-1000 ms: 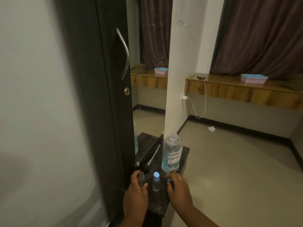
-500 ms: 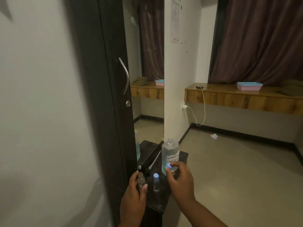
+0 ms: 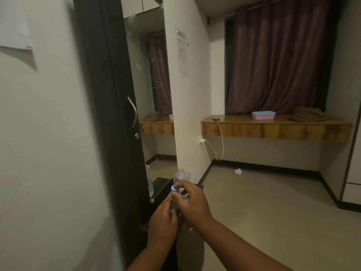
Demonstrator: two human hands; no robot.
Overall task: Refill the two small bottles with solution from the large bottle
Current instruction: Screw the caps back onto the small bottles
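Right now both hands meet in front of the chest, raised clear of the small dark ledge (image 3: 200,186). The left hand (image 3: 161,222) has its fingers curled round a small bottle (image 3: 174,204), which stands upright in the grip with its long axis running vertically, neck end uppermost. Directly above that neck, the right hand (image 3: 192,202) pinches a small blue cap (image 3: 173,189) between thumb and fingertips (image 3: 180,185), the other fingers bent loosely behind. So cap and neck lie on one vertical line, the cap just above the left fingers and touching or nearly touching the bottle's top; blur keeps me from saying which. My guess is that the coming move turns on this line: the right fingers must bring the cap straight down along the bottle's axis while the left fingers keep it upright. The large bottle (image 3: 182,176) stands just beyond the right fingertips, on the ledge, upright, its open neck showing above the knuckles; the right hand is the nearer to it. Counting: one large bottle, one small bottle in view and one blue cap. A second small bottle is called for by the task, but the hands hide that part of the ledge, so I cannot place it.
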